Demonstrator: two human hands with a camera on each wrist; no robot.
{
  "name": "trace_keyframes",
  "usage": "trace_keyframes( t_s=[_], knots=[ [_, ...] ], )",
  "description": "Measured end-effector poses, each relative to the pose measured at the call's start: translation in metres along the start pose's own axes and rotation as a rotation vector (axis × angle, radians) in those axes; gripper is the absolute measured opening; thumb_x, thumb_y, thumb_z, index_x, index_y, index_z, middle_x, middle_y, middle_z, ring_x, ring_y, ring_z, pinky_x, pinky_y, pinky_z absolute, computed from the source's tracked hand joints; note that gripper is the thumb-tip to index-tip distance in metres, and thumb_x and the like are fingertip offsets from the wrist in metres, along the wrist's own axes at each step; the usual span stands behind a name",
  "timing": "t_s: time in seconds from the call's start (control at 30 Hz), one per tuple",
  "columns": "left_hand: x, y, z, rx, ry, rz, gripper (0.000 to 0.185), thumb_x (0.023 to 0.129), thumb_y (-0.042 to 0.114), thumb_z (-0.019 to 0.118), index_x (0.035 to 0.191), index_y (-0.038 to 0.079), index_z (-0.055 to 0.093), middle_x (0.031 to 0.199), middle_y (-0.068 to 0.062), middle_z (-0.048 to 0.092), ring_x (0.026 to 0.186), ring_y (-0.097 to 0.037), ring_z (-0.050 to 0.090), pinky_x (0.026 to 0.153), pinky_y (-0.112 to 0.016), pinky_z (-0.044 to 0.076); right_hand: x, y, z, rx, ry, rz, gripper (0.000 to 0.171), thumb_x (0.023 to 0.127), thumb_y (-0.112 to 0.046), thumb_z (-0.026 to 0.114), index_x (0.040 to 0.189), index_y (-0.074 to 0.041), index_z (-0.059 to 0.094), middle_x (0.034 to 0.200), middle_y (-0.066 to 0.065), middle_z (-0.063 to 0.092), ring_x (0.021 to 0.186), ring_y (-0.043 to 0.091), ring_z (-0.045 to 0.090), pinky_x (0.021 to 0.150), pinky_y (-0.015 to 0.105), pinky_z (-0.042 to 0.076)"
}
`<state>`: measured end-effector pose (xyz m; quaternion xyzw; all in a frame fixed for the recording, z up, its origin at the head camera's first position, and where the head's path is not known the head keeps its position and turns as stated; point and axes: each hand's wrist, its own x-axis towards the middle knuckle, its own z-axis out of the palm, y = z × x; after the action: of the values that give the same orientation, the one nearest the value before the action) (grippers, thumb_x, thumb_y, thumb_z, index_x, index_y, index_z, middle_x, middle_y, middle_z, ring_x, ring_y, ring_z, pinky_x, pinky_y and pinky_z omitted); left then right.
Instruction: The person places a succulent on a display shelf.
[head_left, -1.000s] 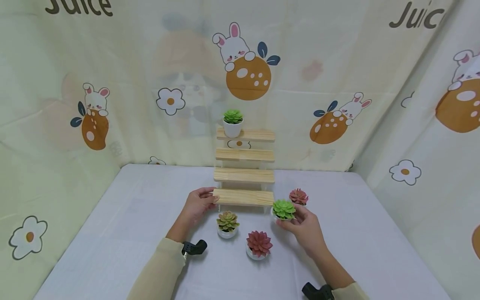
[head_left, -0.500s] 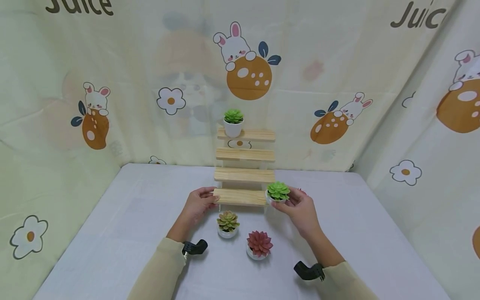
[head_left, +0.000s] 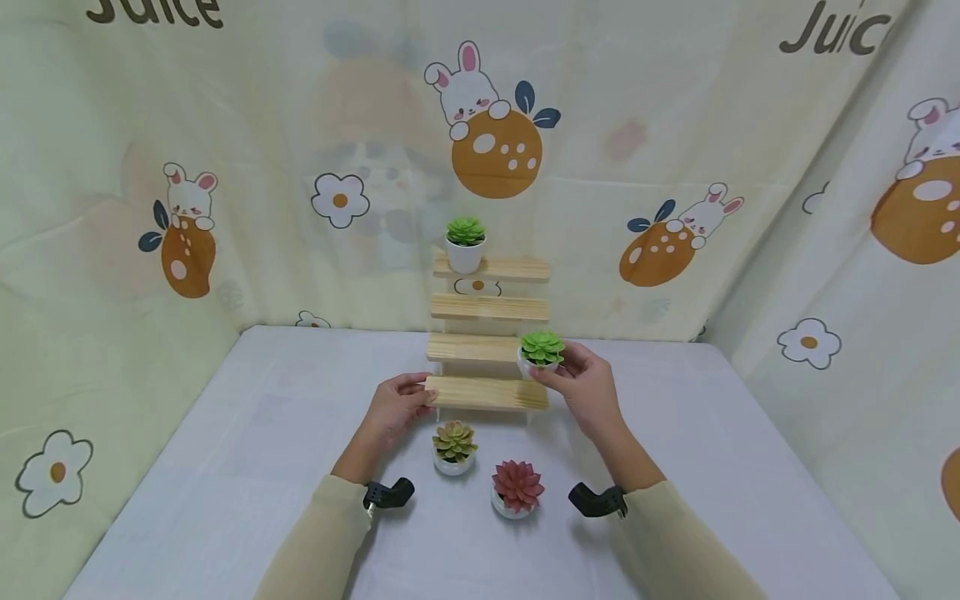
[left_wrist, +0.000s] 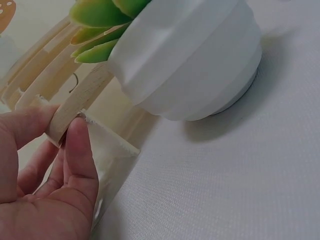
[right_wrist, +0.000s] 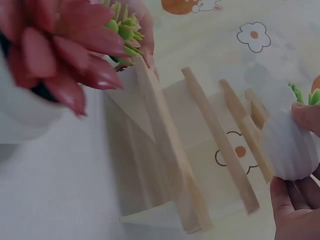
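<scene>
My left hand [head_left: 396,408] pinches the left end of the lowest step of a wooden tiered plant stand [head_left: 483,393]. In the left wrist view, thumb and fingers [left_wrist: 80,150] close on the board's end [left_wrist: 80,97]. My right hand [head_left: 592,396] holds a bright green potted succulent [head_left: 542,347] in front of the second-lowest step's right end. The right wrist view shows its white ribbed pot [right_wrist: 290,147] between thumb and fingers, beside the steps. Whether the pot touches the stand, I cannot tell.
Another green potted succulent [head_left: 465,244] stands at the left of the top step. On the white-covered table [head_left: 300,400], before the stand, sit a yellowish-green succulent [head_left: 454,446] and a red one [head_left: 517,487]. A printed curtain [head_left: 600,150] hangs behind.
My right hand has carried the green succulent up, away and slightly left, from beside the lowest step to the second-lowest. Another red succulent behind it is now hidden. The left hand stays put.
</scene>
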<state>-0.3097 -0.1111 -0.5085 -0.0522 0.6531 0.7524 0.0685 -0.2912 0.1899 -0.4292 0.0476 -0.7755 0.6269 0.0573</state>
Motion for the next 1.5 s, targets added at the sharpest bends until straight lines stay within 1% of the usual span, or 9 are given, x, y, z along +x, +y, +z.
trace_keyframes(
  t_s=[0.17,0.43,0.57,0.77,0.9,1.07,1.23,1.37,1.5],
  knots=[
    [0.001,-0.001,0.0,0.005,0.006,-0.005,0.044,0.092,-0.003,0.07,0.135,-0.007,0.058,0.1,-0.008,0.066,0.078,-0.012,0.066,0.069,-0.022,0.06,0.013,-0.008,0.004,-0.007,-0.006,-0.023,0.065,0.082,-0.023,0.089,0.139,-0.009,0.061,0.137,0.01,0.064,0.123,0.02,0.062,0.094,0.013,0.054],
    [0.001,-0.002,0.0,-0.012,0.008,0.005,0.043,0.092,-0.004,0.07,0.134,-0.007,0.06,0.099,-0.007,0.065,0.08,-0.012,0.065,0.069,-0.022,0.06,0.035,-0.021,0.01,0.021,-0.012,-0.074,0.065,0.082,-0.021,0.088,0.14,-0.01,0.061,0.138,0.01,0.064,0.126,0.023,0.062,0.093,0.013,0.055],
    [0.002,-0.003,0.0,-0.024,0.012,0.002,0.043,0.091,-0.005,0.07,0.133,-0.007,0.06,0.099,-0.008,0.065,0.079,-0.013,0.066,0.068,-0.023,0.061,0.048,-0.031,0.013,0.025,0.001,-0.096,0.064,0.083,-0.021,0.088,0.139,-0.009,0.061,0.137,0.012,0.065,0.122,0.024,0.063,0.09,0.013,0.056],
    [0.002,-0.003,-0.001,-0.022,0.021,-0.012,0.042,0.092,-0.005,0.07,0.133,-0.006,0.06,0.099,-0.009,0.065,0.08,-0.014,0.066,0.068,-0.023,0.061,0.068,-0.043,0.018,0.055,0.019,-0.088,0.061,0.082,-0.02,0.088,0.137,-0.009,0.064,0.134,0.011,0.067,0.111,0.016,0.065,0.084,0.014,0.057],
    [0.002,-0.001,-0.001,-0.023,0.019,-0.015,0.042,0.092,-0.005,0.07,0.133,-0.006,0.06,0.098,-0.008,0.065,0.079,-0.013,0.066,0.069,-0.023,0.061,0.082,-0.046,0.02,0.062,0.017,-0.104,0.058,0.082,-0.019,0.088,0.135,-0.009,0.066,0.127,0.008,0.069,0.106,0.013,0.065,0.082,0.014,0.057],
    [0.002,-0.001,0.0,-0.023,-0.001,-0.007,0.043,0.092,-0.006,0.069,0.133,-0.007,0.059,0.097,-0.007,0.065,0.078,-0.013,0.066,0.069,-0.023,0.061,0.098,-0.048,0.021,0.026,0.07,-0.153,0.055,0.081,-0.022,0.089,0.13,-0.008,0.068,0.119,0.008,0.071,0.098,0.014,0.062,0.075,0.013,0.054],
    [0.002,-0.002,-0.001,-0.026,-0.005,0.005,0.042,0.092,-0.006,0.069,0.133,-0.009,0.058,0.097,-0.008,0.064,0.079,-0.013,0.066,0.068,-0.024,0.061,0.109,-0.05,0.024,-0.031,0.12,-0.202,0.056,0.08,-0.023,0.09,0.129,-0.005,0.069,0.122,0.015,0.072,0.102,0.017,0.066,0.079,0.014,0.054],
    [0.0,-0.001,-0.001,-0.019,-0.008,0.002,0.043,0.092,-0.005,0.069,0.134,-0.008,0.058,0.098,-0.008,0.064,0.08,-0.013,0.066,0.069,-0.024,0.061,0.116,-0.054,0.025,-0.082,0.136,-0.209,0.056,0.081,-0.025,0.088,0.13,-0.006,0.069,0.122,0.017,0.072,0.106,0.02,0.067,0.082,0.016,0.054],
    [0.0,-0.001,-0.001,-0.02,-0.012,0.005,0.044,0.092,-0.005,0.069,0.135,-0.009,0.057,0.099,-0.009,0.065,0.08,-0.013,0.066,0.069,-0.023,0.061,0.125,-0.055,0.025,-0.126,0.156,-0.197,0.052,0.082,-0.03,0.088,0.127,-0.009,0.071,0.116,0.013,0.074,0.099,0.017,0.066,0.081,0.02,0.053]
  ],
)
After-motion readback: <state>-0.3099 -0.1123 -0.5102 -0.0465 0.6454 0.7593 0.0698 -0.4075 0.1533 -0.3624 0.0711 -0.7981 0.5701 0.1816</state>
